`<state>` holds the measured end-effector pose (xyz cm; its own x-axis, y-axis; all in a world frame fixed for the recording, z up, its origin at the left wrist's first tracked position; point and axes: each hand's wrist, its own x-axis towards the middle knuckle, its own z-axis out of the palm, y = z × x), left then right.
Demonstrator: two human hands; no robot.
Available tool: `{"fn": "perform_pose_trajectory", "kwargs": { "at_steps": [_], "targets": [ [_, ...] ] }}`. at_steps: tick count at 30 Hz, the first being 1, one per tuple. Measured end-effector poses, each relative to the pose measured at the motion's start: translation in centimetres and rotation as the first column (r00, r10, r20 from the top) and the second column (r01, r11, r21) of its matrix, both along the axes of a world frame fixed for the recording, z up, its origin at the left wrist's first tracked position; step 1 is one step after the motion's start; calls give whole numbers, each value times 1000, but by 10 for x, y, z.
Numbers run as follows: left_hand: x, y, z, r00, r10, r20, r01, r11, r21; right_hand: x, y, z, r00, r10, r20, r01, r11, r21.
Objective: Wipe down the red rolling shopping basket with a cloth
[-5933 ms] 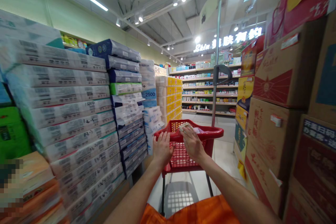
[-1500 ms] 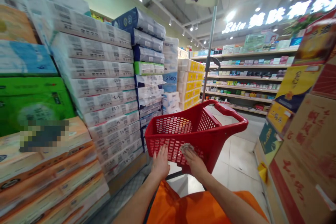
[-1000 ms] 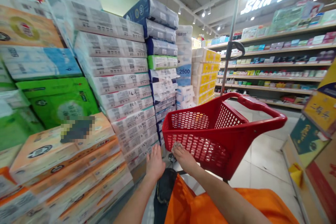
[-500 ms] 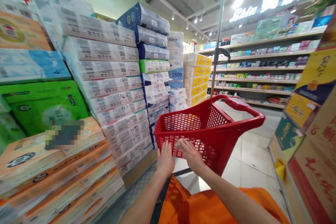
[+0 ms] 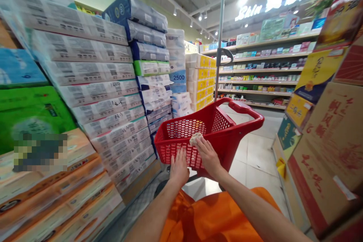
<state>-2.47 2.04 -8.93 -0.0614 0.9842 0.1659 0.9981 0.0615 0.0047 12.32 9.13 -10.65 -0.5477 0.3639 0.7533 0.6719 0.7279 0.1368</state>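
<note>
A red plastic shopping cart with a perforated basket stands directly ahead, its handle turned to the far right. My right hand has a crumpled off-white cloth under its fingers, at the basket's near side by the rim. To the left, my left hand is open, fingers stretched toward the perforated wall. Whether its fingertips touch the plastic I cannot tell. Orange fabric shows below my forearms.
Tall stacks of wrapped paper packs line the left, beside orange-sided cartons. Cardboard boxes form the right side. Behind the cart rise a metal pole and stocked shelves. Pale floor tiles run between.
The view has turned right and the cart appears further left. My right hand and the cloth have moved up to the basket's rim. The left hand stays low and open.
</note>
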Motion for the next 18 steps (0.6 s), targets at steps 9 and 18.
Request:
{"fn": "perform_pose_trajectory", "kwargs": {
  "at_steps": [9,18],
  "targets": [
    [30,3,10,991,-131,-18,132,991,37,36,-7,-18,999,-33,12,34,995,-91],
    [58,7,24,979,-204,-6,204,979,14,62,-3,-22,993,-118,10,118,983,-142]
  ]
}}
